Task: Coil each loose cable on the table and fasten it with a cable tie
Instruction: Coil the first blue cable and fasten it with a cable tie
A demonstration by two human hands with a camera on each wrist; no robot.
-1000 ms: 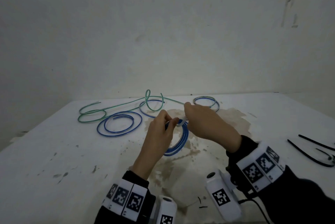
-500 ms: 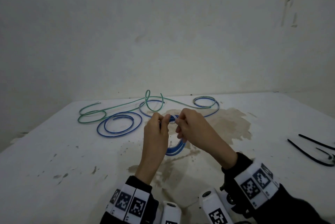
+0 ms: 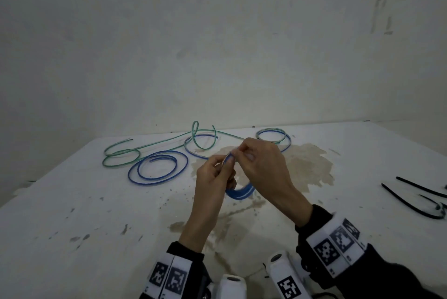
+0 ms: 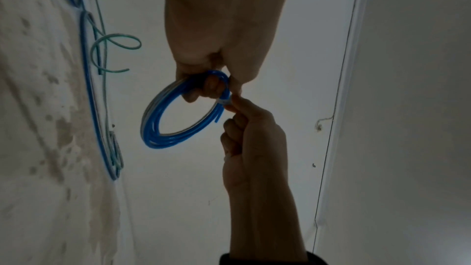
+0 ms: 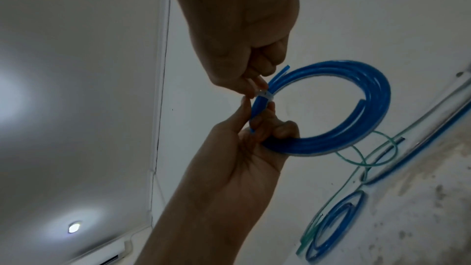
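Held above the table's middle, the blue coil (image 5: 331,120) sits in the left hand's (image 3: 212,177) curled fingers while the right hand (image 3: 263,163) pinches the white tie (image 5: 265,95); best to cinch snugly, keeping the loops stacked.

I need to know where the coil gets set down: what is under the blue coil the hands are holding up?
Under the blue coil lies the white table, with a brownish stain spreading there. The left hand and right hand cover the patch directly beneath the coil's upper part.
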